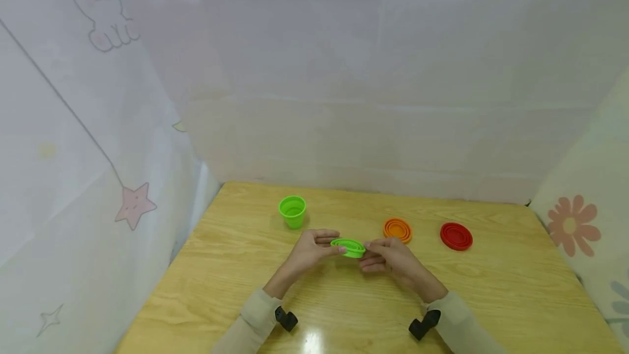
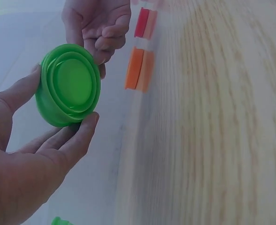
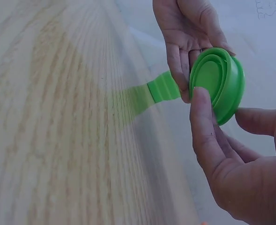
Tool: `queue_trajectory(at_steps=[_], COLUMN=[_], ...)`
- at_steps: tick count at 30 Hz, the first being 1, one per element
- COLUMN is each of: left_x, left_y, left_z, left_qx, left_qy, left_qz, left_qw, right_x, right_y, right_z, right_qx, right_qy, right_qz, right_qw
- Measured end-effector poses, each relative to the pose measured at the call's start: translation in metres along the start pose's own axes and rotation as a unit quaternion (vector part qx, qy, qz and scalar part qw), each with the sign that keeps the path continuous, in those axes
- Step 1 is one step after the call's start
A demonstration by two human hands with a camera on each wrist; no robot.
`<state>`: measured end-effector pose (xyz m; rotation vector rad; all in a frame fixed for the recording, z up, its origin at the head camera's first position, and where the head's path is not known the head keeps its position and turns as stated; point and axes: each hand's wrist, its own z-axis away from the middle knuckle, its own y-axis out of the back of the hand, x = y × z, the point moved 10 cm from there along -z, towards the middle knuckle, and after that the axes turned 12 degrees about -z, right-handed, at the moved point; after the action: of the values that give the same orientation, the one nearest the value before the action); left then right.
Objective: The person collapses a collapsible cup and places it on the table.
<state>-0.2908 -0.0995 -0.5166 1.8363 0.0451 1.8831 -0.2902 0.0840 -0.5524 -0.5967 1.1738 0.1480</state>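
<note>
A green collapsible cup, folded flat into nested rings, is held above the table between both hands. My left hand grips its left side, thumb on one edge and fingers on the other, as the left wrist view shows on the cup. From the other side my right hand pinches the rim between thumb and fingers; the right wrist view shows these around the cup. A second green cup, extended to full height, stands upright behind my left hand.
Behind my right hand a folded orange cup lies flat on the wooden table. A folded red cup lies farther right. Pale printed cloth hangs behind the table and at both sides.
</note>
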Motion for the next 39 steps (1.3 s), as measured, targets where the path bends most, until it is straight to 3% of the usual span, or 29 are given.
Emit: queue_trajectory(at_steps=[13,16,20,23,27,39], left_x=[-0.002,-0.003,-0.013,-0.021,-0.027,-0.031], left_y=[-0.006,-0.008,-0.012,-0.014,-0.012,-0.001], left_z=[-0.002,-0.002,-0.005,-0.009,-0.012,-0.022], left_qx=[-0.046,-0.06,-0.072,-0.072,-0.062,-0.041], left_qy=[-0.032,-0.03,0.003,0.033,0.049,0.046], left_qz=[0.044,0.048,0.061,0.094,0.112,0.109], left_qw=[0.9974,0.9966,0.9956,0.9924,0.9906,0.9922], right_x=[-0.003,-0.003,-0.002,-0.001,0.0,0.0], right_y=[0.0,0.002,0.006,0.01,0.013,0.018], right_z=[0.0,-0.001,-0.002,-0.003,-0.005,-0.017], right_qx=[-0.009,-0.006,0.008,0.022,0.035,0.064], right_qy=[0.015,0.022,0.028,0.029,0.028,0.032], right_qz=[-0.011,-0.014,-0.016,-0.014,-0.008,-0.018], right_qw=[0.9998,0.9996,0.9995,0.9993,0.999,0.9973])
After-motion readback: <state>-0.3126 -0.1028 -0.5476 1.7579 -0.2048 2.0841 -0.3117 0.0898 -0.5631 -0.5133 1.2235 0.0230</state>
